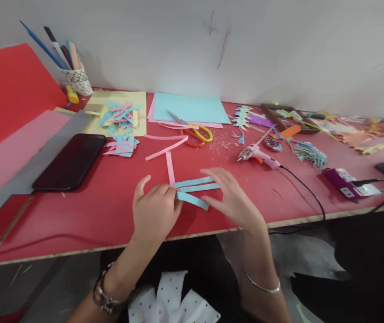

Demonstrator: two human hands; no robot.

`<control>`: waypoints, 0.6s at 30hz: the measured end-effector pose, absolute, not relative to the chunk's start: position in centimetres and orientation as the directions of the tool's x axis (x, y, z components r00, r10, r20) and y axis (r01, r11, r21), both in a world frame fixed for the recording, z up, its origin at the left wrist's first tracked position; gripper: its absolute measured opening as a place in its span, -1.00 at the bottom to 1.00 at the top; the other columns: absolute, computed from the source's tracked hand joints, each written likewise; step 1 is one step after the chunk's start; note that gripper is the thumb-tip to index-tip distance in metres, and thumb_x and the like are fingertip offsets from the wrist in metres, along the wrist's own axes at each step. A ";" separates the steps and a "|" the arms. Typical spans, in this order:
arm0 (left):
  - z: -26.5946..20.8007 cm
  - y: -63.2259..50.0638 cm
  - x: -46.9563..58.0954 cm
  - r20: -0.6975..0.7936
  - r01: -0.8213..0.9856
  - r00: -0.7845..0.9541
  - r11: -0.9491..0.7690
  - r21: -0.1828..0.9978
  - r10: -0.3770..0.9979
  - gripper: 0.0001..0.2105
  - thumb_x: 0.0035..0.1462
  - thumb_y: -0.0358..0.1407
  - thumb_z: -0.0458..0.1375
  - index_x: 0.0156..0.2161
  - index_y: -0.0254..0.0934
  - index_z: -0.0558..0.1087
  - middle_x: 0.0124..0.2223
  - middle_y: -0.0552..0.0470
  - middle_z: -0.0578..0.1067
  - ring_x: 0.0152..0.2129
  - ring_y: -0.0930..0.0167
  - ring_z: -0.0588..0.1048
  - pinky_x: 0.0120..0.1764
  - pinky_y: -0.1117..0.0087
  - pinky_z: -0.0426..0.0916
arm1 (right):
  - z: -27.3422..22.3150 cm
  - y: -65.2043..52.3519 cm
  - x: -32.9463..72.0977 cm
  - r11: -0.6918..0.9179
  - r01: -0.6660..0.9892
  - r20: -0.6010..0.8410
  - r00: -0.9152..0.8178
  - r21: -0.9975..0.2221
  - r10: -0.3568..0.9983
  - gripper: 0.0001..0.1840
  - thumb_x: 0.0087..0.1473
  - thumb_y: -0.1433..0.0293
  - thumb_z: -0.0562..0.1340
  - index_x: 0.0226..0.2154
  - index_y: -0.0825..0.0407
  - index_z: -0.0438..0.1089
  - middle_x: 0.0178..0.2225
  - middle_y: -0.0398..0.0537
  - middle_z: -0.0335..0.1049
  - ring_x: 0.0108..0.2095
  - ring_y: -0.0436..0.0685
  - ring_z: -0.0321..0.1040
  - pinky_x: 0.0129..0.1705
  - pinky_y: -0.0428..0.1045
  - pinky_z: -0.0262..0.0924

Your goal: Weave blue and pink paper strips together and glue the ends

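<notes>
Several pens (73, 56) lean in one cup (79, 81); left hand (156, 208) pinches blue strips (193, 200).

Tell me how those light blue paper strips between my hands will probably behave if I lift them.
The light blue paper strips look thin, so they're probably very light. Being narrow, they'd likely flex easily. They extend well past your left hand, so lifted there, their far ends may droop.
</notes>
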State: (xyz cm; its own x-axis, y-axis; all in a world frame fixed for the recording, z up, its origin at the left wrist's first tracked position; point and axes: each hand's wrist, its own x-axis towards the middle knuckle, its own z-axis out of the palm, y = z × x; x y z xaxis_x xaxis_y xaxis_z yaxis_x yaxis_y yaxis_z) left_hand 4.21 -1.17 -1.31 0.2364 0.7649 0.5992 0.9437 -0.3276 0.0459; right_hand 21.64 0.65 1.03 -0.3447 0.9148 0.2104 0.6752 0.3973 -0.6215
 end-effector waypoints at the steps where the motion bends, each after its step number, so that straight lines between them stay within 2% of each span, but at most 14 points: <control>1: -1.3 -1.1 4.2 0.604 0.943 0.234 -0.330 0.051 0.762 -0.77 0.01 -0.40 0.00 -0.61 -0.29 0.40 -0.61 0.08 0.47 -0.65 0.41 0.43 -0.12 0.21 0.20 | 0.7 0.6 22.0 0.391 0.738 0.168 -0.361 -0.550 0.917 -0.62 -0.03 0.41 0.18 -0.09 -0.05 0.21 -0.07 -0.03 0.25 0.01 0.15 0.13 0.05 0.15 -0.04; 4: -1.4 -1.1 4.4 0.634 0.945 0.219 -0.323 0.052 0.742 -0.75 0.02 -0.39 0.01 -0.63 -0.28 0.39 -0.63 0.10 0.46 -0.67 0.43 0.42 -0.12 0.22 0.20 | 0.3 0.6 22.2 0.347 0.828 0.096 -0.341 -0.441 0.935 -0.74 0.04 0.43 0.10 -0.15 -0.02 0.26 -0.13 -0.02 0.31 -0.06 0.15 0.20 -0.02 0.14 -0.06; 9: -1.1 -1.1 4.4 0.646 0.953 0.220 -0.302 0.016 0.731 -0.74 0.04 -0.37 0.01 -0.63 -0.29 0.39 -0.66 0.11 0.44 -0.69 0.42 0.40 -0.14 0.22 0.23 | 0.7 1.2 21.7 0.336 0.857 0.076 -0.334 -0.390 0.940 -0.84 0.07 0.46 0.07 -0.31 0.01 0.34 -0.28 -0.06 0.37 -0.19 0.12 0.27 -0.12 0.10 -0.11; 15: -1.1 -1.2 4.3 0.599 0.947 0.247 -0.321 0.018 0.762 -0.72 0.07 -0.37 -0.03 -0.63 -0.25 0.37 -0.62 0.11 0.46 -0.67 0.43 0.40 -0.12 0.19 0.21 | 0.4 1.7 21.7 0.372 0.883 0.175 -0.333 -0.285 0.926 -0.74 0.10 0.51 0.00 -0.39 0.00 0.37 -0.35 -0.13 0.39 -0.26 0.06 0.29 0.00 0.17 -0.32; 18: -1.2 -1.2 4.3 0.591 0.947 0.242 -0.319 0.026 0.769 -0.72 0.08 -0.37 -0.03 -0.62 -0.24 0.36 -0.62 0.12 0.46 -0.67 0.43 0.40 -0.11 0.19 0.20 | 0.4 1.8 21.8 0.386 0.898 0.189 -0.350 -0.209 0.917 -0.72 0.11 0.52 -0.01 -0.41 0.00 0.38 -0.38 -0.13 0.40 -0.29 0.05 0.29 0.02 0.18 -0.35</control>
State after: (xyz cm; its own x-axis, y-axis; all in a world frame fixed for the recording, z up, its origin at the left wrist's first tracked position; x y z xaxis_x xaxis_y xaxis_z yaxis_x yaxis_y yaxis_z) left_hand 4.34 -1.17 -1.16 0.2425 0.7692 0.5913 0.9474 -0.3190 0.0264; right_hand 21.77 1.80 0.40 -0.3502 0.9174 0.1891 0.8985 0.3861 -0.2089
